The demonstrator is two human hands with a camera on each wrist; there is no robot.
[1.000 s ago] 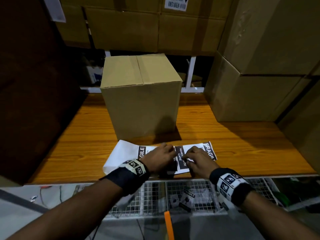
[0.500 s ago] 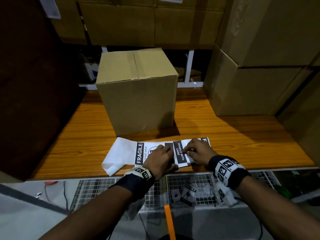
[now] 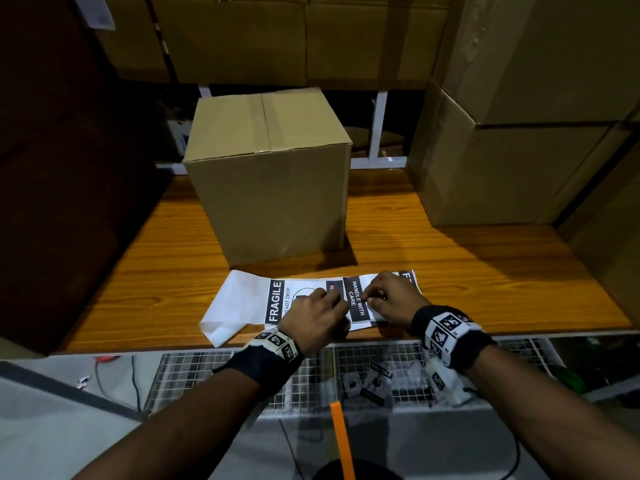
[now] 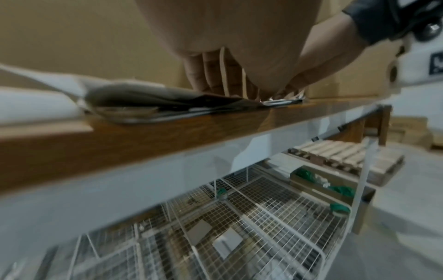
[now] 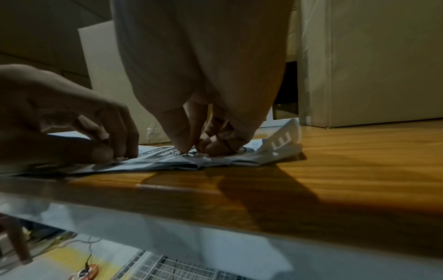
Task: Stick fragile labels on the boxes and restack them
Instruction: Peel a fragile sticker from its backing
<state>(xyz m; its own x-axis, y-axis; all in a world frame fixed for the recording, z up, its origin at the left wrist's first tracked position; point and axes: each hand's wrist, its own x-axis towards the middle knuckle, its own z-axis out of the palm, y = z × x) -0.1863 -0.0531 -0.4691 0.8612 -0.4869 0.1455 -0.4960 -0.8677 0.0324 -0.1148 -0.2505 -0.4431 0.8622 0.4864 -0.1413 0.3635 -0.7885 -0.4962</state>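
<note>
A sealed cardboard box stands upright in the middle of the wooden table. In front of it, near the table's front edge, lies a white strip of black-printed FRAGILE labels, its left end folded under. Both hands work at the strip's middle. My left hand holds the sheet down with curled fingers and thumb pinching it. My right hand pinches a label's edge between thumb and forefinger. The strip's right end curls up off the table. In the left wrist view my left hand presses on the strip.
Large cartons stand on the table's right side, and more cartons are stacked behind the box. A dark panel bounds the left. Below the front edge, a wire basket holds loose labels. An orange strip hangs below.
Both hands stay at the strip's middle. More of the FRAGILE print now shows to the left of my left hand. The box has not moved on the table.
</note>
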